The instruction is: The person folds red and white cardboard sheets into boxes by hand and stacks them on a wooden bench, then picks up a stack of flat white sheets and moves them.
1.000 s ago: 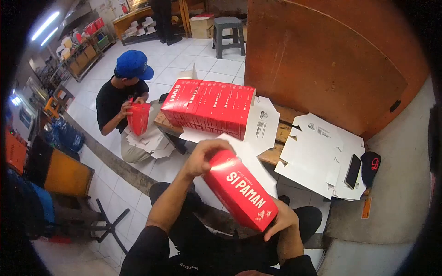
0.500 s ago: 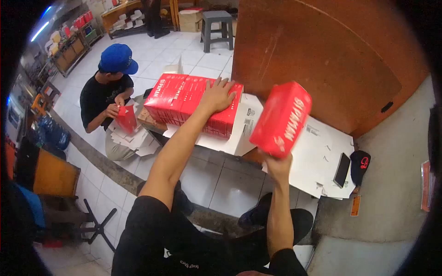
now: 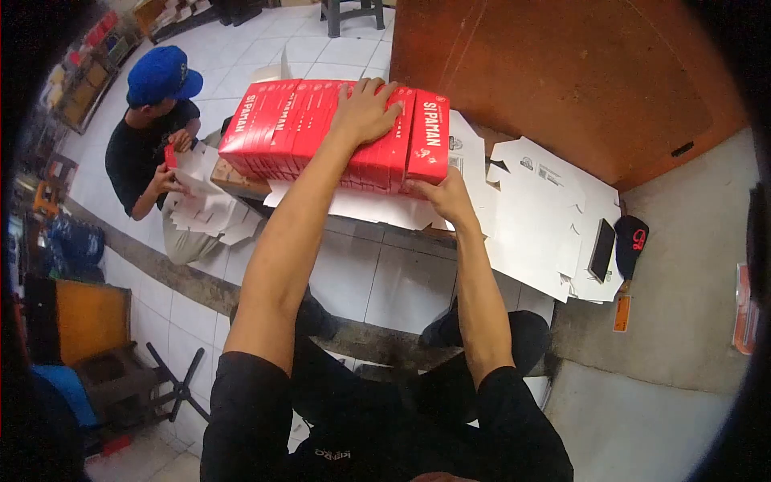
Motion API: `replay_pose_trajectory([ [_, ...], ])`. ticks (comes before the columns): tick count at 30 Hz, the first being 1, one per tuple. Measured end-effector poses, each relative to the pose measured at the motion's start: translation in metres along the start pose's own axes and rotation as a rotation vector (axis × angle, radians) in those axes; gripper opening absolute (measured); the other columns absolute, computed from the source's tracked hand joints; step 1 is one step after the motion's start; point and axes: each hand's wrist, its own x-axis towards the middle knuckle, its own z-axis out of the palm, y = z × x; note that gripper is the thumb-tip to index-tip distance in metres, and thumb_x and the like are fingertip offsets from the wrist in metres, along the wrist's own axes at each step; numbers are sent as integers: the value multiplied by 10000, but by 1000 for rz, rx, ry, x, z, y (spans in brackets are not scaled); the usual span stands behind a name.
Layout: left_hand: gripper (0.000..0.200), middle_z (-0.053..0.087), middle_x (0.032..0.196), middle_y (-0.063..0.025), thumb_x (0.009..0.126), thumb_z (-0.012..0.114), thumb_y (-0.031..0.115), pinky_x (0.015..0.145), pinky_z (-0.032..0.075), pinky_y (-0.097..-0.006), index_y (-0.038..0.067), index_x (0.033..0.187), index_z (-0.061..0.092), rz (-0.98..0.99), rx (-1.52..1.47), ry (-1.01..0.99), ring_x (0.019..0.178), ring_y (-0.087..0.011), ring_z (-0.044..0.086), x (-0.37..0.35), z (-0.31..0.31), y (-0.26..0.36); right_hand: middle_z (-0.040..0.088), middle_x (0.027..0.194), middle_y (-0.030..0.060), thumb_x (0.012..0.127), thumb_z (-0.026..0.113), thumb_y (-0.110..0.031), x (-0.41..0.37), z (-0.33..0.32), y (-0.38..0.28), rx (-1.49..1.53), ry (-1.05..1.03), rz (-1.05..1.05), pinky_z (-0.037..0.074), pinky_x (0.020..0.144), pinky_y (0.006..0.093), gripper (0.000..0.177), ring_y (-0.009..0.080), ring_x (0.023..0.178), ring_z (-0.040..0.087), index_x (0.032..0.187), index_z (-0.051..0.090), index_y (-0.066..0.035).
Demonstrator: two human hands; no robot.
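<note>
A tight row of red cardboard boxes (image 3: 277, 128) with white "SI PAMAN" lettering stands on the low table. My left hand (image 3: 365, 115) lies on top of the row near its right end, fingers spread. At that right end, my right hand (image 3: 446, 198) grips the lower near corner of the last red box (image 3: 429, 128), its thumb on the near side. That box is pressed up against the row or very close to it. Some of my right fingers are hidden behind the box.
Flat white cardboard sheets (image 3: 526, 217) cover the table's right part, with a phone (image 3: 601, 251) and a dark cap (image 3: 630, 245) at their edge. A co-worker in a blue cap (image 3: 163, 75) sits left, handling card pieces. A brown panel (image 3: 554, 64) rises behind.
My right hand has brought the red box left from above the white sheets to the row's right end. My left hand stays on the row. The view has shifted.
</note>
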Motion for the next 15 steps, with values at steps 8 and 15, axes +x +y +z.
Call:
replay_pose_trajectory([
  [8,533,449,1374,-118,920,438,459,1081,227,-587,145,1349,475,-29,-11,19,1315,-299,362,-1,1,3,698,869,76,736,718,-104,-12,-4,-18,63,-13,50,499,723,287,284,143,764,640,988,668,16],
  [15,528,450,1375,-120,916,445,454,1085,228,-586,154,1349,477,-23,10,48,1316,-305,362,1,6,-1,692,886,68,740,717,-103,-3,0,-12,75,3,19,504,717,289,287,138,752,634,993,664,21],
])
